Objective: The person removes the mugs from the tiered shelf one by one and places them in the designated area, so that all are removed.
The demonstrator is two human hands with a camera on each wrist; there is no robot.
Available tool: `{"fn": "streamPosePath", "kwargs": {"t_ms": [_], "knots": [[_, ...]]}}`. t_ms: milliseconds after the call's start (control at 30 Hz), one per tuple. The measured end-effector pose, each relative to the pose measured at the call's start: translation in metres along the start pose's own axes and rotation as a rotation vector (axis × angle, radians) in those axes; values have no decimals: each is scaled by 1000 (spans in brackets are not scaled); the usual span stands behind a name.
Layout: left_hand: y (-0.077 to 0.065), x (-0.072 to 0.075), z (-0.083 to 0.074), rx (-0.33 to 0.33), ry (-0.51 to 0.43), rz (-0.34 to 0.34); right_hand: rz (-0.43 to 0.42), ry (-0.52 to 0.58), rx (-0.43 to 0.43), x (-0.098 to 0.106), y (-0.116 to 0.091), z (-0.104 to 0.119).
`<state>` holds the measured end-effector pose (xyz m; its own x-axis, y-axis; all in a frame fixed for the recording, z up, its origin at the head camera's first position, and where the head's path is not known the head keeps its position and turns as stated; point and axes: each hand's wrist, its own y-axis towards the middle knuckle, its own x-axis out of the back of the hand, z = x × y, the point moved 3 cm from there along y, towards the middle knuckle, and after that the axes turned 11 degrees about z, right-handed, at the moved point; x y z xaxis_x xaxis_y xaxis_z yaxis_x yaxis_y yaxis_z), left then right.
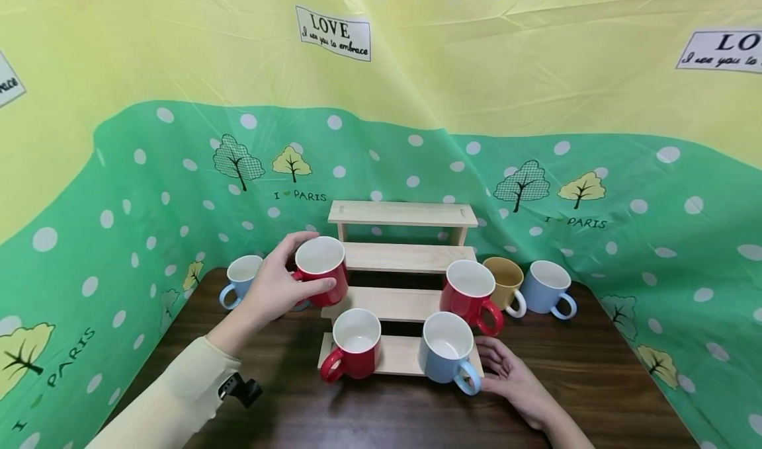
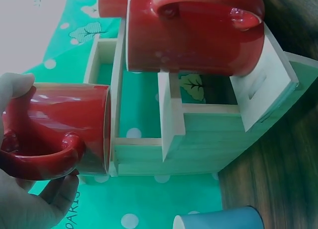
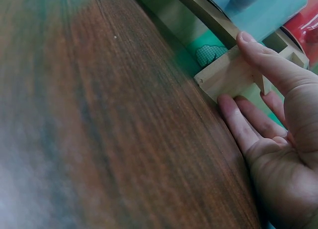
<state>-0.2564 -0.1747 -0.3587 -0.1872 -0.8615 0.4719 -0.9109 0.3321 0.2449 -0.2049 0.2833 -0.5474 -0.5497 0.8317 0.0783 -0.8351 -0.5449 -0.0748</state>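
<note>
In the head view my left hand (image 1: 282, 280) grips a red mug (image 1: 324, 270) with a white inside, level with the upper left steps of a wooden stepped shelf (image 1: 387, 301). The left wrist view shows the fingers about the held mug (image 2: 69, 124), on the side of its handle. My right hand (image 1: 514, 376) holds the right end of the bottom step, thumb at its front corner and fingers along the end panel (image 3: 231, 72). Close to that thumb stands a light blue mug (image 1: 443, 350). Another red mug (image 1: 357, 346) occupies the bottom step's left side; a third red mug (image 1: 467, 287) is one step up, at right.
Right of the shelf are a tan mug (image 1: 505, 278) and a light blue mug (image 1: 544, 287). Left of it, another light blue mug (image 1: 241, 277) stands on the dark wooden table (image 1: 351, 419), partly behind my left arm. A green and yellow cloth (image 1: 411, 112) hangs behind.
</note>
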Motion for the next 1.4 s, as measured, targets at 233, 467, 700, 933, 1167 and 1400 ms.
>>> {"fn": "streamPosePath", "kwargs": {"t_ms": [233,467,700,933,1167,1400], "knots": [[-4,7,-6,-15,3,-15,6,-7,-8,1,0,-1],[-8,13,-8,-14,-6,-29,11,-12,-6,1,0,-2],[-15,17,-4,6,4,-41,3,-5,-14,1,0,-1],[-23,21,1,24,18,-43,7,-1,-18,1,0,-3],[-33,25,11,64,51,-53,3,-9,-11,1,0,-4],[-41,30,15,40,68,-66,3,-8,-12,0,0,-2]]}}
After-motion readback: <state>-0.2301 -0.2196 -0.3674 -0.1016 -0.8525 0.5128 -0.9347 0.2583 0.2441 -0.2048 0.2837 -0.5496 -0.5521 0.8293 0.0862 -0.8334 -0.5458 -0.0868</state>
